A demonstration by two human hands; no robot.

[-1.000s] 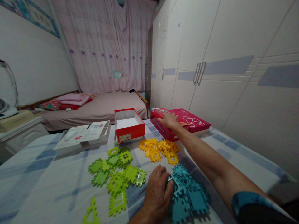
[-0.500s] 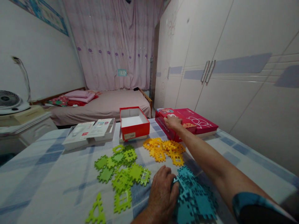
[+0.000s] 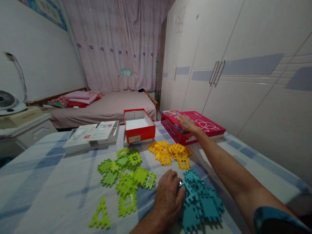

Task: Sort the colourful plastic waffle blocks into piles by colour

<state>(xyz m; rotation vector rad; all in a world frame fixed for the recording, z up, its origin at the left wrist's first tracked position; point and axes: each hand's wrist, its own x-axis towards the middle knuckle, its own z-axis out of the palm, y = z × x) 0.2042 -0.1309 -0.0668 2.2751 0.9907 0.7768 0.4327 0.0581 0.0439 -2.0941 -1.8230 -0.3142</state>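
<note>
My left hand [image 3: 169, 196] rests on the cloth, fingers loosely bent and holding nothing I can see. It lies against the edge of a heap of teal interlocking plastic tiles [image 3: 207, 206]. My right arm reaches forward, and my right hand [image 3: 188, 123] lies on top of a crimson box [image 3: 174, 131] with fingers stretched out. Between the hands and the boxes sits a pile of yellow tiles [image 3: 165, 152]. Left of my left hand, lime-green tiles [image 3: 128, 185] are spread in a loose cluster. One green triangular tile [image 3: 100, 215] lies apart, nearer to me.
An open red box [image 3: 140, 133] with a white inside stands at the table's far side. Left of it is a white box [image 3: 76, 146] with printed sheets on it. A checked cloth [image 3: 60, 182] covers the table. Beyond are a bed [image 3: 117, 104] and a wardrobe [image 3: 243, 97].
My right hand has slid slightly right across the crimson box top, its fingers now more stretched out. My left hand stays beside the teal tiles. The view has tilted down a little.
</note>
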